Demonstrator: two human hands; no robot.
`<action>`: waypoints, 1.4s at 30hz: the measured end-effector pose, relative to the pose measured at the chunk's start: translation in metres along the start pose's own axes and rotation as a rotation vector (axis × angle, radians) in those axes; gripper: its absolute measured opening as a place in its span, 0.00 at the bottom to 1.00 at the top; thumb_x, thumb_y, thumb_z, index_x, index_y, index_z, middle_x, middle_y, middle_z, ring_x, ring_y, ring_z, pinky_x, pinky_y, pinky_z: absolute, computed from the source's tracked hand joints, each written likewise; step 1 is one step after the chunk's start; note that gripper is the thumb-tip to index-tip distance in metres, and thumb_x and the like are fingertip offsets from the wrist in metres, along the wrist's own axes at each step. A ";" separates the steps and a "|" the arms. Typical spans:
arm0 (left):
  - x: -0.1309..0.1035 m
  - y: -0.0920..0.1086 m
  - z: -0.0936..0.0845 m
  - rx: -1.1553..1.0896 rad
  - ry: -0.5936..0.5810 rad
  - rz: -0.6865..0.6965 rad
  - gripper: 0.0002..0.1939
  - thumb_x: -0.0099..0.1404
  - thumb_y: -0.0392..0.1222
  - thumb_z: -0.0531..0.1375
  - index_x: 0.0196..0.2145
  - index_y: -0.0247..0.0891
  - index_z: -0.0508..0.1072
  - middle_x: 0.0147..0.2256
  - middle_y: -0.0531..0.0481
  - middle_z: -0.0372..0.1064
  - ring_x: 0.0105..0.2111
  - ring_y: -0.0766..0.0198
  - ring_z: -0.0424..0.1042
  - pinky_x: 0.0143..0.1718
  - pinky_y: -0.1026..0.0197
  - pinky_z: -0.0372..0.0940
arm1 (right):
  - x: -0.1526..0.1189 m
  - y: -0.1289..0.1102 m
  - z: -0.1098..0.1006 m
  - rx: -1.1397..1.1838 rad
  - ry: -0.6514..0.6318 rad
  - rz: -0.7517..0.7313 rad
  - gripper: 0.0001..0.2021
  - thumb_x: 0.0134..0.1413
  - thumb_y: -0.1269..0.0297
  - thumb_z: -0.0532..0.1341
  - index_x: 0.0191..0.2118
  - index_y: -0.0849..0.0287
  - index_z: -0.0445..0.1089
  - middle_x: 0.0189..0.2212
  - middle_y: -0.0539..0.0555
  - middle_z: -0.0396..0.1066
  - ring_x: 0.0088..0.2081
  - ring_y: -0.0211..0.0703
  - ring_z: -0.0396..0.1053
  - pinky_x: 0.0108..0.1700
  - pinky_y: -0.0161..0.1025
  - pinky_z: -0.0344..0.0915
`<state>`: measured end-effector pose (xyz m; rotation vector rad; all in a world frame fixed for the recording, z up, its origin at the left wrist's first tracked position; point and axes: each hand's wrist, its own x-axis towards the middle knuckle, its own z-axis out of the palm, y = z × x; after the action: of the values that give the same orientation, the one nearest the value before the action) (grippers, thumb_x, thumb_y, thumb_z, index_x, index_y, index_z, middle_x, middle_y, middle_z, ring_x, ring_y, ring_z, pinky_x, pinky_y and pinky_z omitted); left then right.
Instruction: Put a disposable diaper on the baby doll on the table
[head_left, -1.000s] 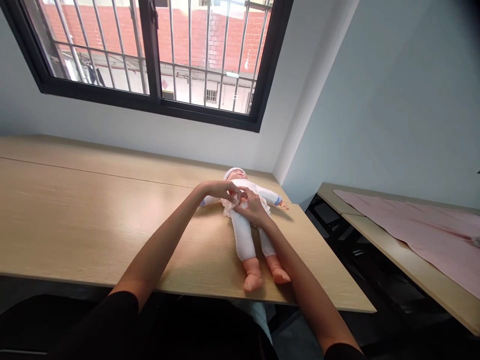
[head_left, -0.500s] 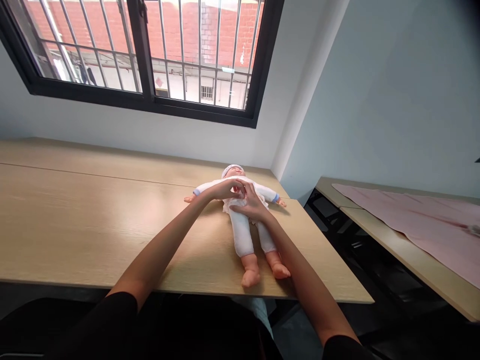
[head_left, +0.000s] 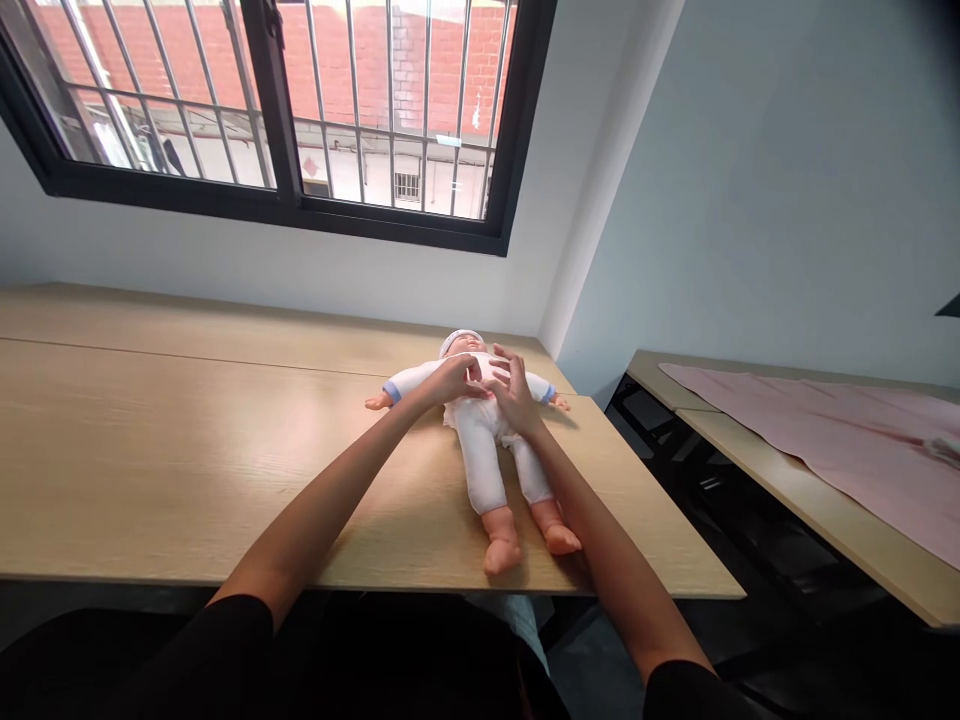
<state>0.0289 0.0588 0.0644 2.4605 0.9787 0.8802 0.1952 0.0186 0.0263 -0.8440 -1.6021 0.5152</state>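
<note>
A baby doll (head_left: 481, 460) in white clothes with blue cuffs lies on its back on the wooden table (head_left: 187, 460), its head away from me and bare feet near the front edge. Over its belly, my left hand (head_left: 454, 379) is curled, thumb and fingers close together at the clothing; whatever is between them is too small to make out. Beside it, my right hand (head_left: 516, 392) has its fingers spread above the doll's chest, the thumb close to the left fingertips. My right forearm passes over the doll's leg, partly hiding it.
Behind the table is a barred window (head_left: 390, 120) in a dark frame. At the right, past a gap, a second table (head_left: 739, 440) carries a pink cloth (head_left: 825, 430). A pale wall meets the table's far corner.
My right hand has lifted slightly and opened its fingers, moving apart from my left hand. The left hand stays curled at the doll's belly. The doll lies as before.
</note>
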 end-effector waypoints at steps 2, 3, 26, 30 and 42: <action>0.000 -0.001 -0.001 0.033 -0.023 -0.018 0.12 0.56 0.46 0.69 0.28 0.36 0.72 0.29 0.52 0.69 0.31 0.63 0.67 0.32 0.62 0.59 | 0.006 0.005 -0.008 0.037 0.163 0.083 0.21 0.55 0.58 0.55 0.55 0.53 0.62 0.58 0.58 0.61 0.55 0.48 0.66 0.59 0.50 0.64; 0.001 -0.001 -0.001 0.053 -0.033 -0.029 0.12 0.56 0.46 0.69 0.28 0.36 0.73 0.28 0.52 0.70 0.31 0.63 0.67 0.31 0.62 0.59 | 0.009 0.009 -0.013 0.048 0.236 0.128 0.19 0.55 0.58 0.54 0.52 0.55 0.65 0.55 0.58 0.65 0.53 0.47 0.67 0.58 0.49 0.65; -0.008 0.026 -0.019 0.117 -0.155 -0.130 0.03 0.56 0.37 0.67 0.28 0.33 0.80 0.29 0.48 0.75 0.28 0.64 0.67 0.30 0.63 0.58 | 0.006 0.048 -0.035 -0.094 0.078 0.221 0.25 0.47 0.38 0.62 0.31 0.60 0.71 0.35 0.57 0.74 0.37 0.46 0.69 0.43 0.41 0.66; -0.011 0.028 -0.020 0.122 -0.142 -0.147 0.03 0.56 0.37 0.66 0.28 0.34 0.78 0.30 0.48 0.74 0.28 0.64 0.67 0.29 0.63 0.57 | 0.006 0.047 -0.028 -0.100 0.102 0.224 0.24 0.48 0.39 0.61 0.31 0.59 0.69 0.31 0.55 0.73 0.34 0.45 0.67 0.40 0.40 0.65; -0.010 0.000 -0.027 0.146 -0.091 -0.260 0.14 0.53 0.47 0.68 0.33 0.36 0.74 0.37 0.47 0.73 0.34 0.61 0.69 0.30 0.63 0.58 | -0.002 0.034 0.000 -0.277 0.168 0.163 0.17 0.59 0.47 0.52 0.29 0.56 0.63 0.31 0.53 0.68 0.36 0.45 0.65 0.42 0.41 0.60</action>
<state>0.0055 0.0541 0.0800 2.3925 1.3334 0.6263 0.2039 0.0392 0.0001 -1.2021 -1.4761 0.3294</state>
